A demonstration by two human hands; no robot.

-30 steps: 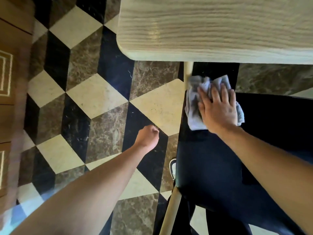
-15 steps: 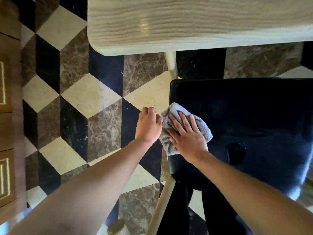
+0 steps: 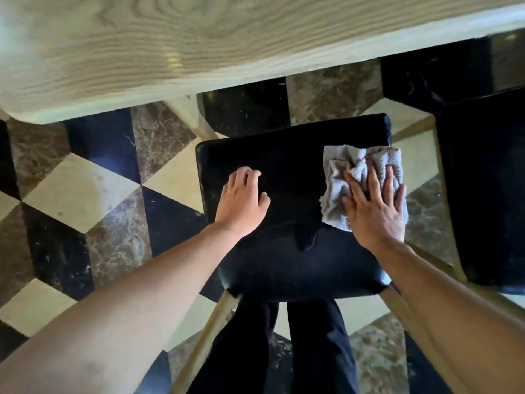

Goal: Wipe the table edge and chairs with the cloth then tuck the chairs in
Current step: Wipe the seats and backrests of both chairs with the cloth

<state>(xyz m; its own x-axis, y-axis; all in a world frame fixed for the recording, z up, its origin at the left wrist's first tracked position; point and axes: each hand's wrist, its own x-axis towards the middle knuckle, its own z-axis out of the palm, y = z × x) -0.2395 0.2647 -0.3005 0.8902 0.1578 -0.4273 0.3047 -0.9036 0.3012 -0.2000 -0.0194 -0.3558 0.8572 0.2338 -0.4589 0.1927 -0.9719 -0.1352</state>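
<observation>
A dark padded chair seat (image 3: 284, 166) stands just in front of the pale wood table (image 3: 142, 44), pulled out from under its edge. My right hand (image 3: 375, 209) presses flat, fingers spread, on a crumpled grey cloth (image 3: 349, 172) at the seat's right side. My left hand (image 3: 241, 200) rests on the left part of the seat with its fingers loosely bent, holding nothing. Pale wooden chair legs (image 3: 210, 331) splay out below the seat.
A second dark chair (image 3: 483, 180) stands close on the right. A pale table leg (image 3: 190, 115) comes down behind the seat's far left corner. The floor (image 3: 85, 189) is chequered cream, brown and black marble. My dark trouser legs (image 3: 284, 351) are right behind the seat.
My right hand has slid the cloth from the seat's left edge across to its right side. My left hand came off the seat's left edge onto the seat top. The view shifted right.
</observation>
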